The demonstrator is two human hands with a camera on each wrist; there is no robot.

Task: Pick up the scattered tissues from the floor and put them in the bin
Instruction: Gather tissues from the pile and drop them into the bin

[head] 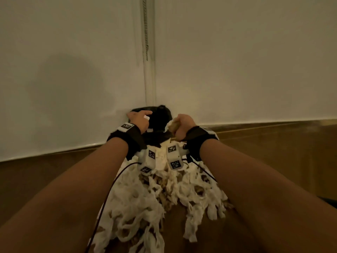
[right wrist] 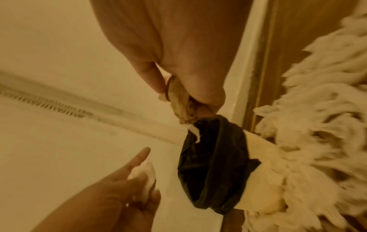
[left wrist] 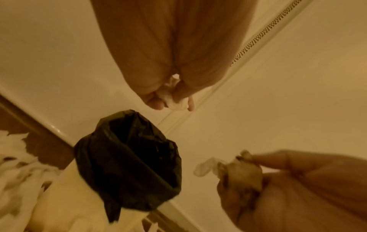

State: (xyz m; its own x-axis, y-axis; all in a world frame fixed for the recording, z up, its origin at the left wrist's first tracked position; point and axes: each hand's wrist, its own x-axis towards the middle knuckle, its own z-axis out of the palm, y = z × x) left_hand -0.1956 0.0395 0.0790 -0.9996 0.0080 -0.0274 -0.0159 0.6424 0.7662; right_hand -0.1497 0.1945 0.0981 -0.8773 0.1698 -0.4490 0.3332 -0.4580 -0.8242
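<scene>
A small bin [head: 156, 121] lined with a black bag [left wrist: 129, 160] stands in the corner of the white walls. My left hand [head: 139, 118] hovers at the bin's left rim and pinches a white tissue [left wrist: 172, 94], also seen as the white tissue [right wrist: 143, 174]. At the bin's right rim my right hand [head: 182, 127] grips a crumpled, brownish tissue wad [head: 173, 126], the same tissue wad [right wrist: 180, 103] hanging just above the bag's opening. Scattered white tissues [head: 145, 207] cover the wooden floor in front of the bin. The inside of the bin is dark.
Two white walls meet behind the bin, with a metal chain [head: 145, 33] hanging in the corner seam. A skirting strip [head: 255, 125] runs along the floor edge. Cables [head: 109, 189] trail from my wrists over the tissue pile.
</scene>
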